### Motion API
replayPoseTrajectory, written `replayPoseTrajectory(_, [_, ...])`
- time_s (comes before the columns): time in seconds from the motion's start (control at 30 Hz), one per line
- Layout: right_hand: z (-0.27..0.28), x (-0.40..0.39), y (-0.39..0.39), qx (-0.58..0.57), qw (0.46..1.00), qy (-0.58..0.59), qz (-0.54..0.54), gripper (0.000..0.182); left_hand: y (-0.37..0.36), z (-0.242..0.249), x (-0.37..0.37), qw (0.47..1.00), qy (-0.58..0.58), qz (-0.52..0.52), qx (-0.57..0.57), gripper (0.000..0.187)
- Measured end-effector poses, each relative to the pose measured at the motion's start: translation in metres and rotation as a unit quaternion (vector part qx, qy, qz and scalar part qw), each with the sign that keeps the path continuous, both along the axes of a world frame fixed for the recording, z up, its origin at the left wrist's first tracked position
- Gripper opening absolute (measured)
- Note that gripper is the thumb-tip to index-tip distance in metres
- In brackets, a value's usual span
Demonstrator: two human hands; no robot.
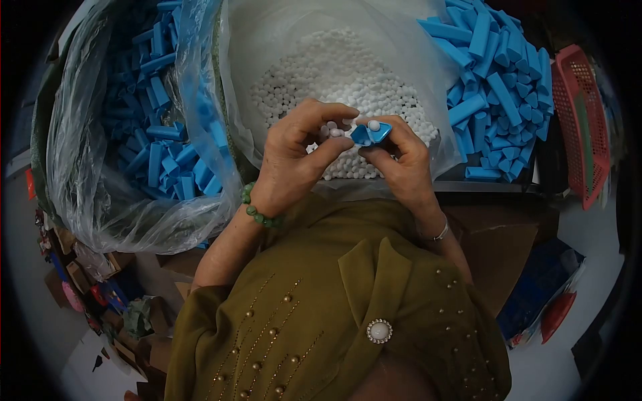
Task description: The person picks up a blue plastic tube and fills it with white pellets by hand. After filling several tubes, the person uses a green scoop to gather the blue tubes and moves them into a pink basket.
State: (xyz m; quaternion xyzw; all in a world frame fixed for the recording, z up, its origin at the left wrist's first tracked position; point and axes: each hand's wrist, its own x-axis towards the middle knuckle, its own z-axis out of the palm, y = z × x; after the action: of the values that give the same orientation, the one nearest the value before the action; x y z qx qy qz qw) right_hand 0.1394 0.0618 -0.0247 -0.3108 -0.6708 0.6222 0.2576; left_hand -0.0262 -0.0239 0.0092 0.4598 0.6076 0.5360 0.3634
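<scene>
Near the centre, my right hand (404, 157) grips a small blue piece (378, 132) with an open end facing up. A white ball (374, 125) rests at that opening. My left hand (301, 144) is beside it, with thumb and forefinger close to the piece's left edge and several white balls (332, 130) held within its curled fingers. Both hands are above a heap of small white balls (334, 60) in a clear plastic liner (251, 40).
Blue pieces (157, 100) fill a plastic-lined bag (80, 194) on the left. More blue pieces (495, 73) are heaped at the right, beside a red perforated basket (578, 127). Cardboard (495, 247) lies below right.
</scene>
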Motion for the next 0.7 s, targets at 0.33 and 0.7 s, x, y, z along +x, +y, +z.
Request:
replayPoseTrajectory(0.33, [-0.003, 0.000, -0.002, -0.004, 1.000, 0.008, -0.002, 0.033, 0.003, -0.001, -0.003, 0.984, 0.146, -0.058, 0.083, 0.036])
replayPoseTrajectory(0.7, [0.001, 0.000, -0.003, -0.020, 1.000, 0.015, -0.002, 0.031, 0.003, 0.010, -0.003, 0.985, 0.163, -0.039, 0.042, 0.040])
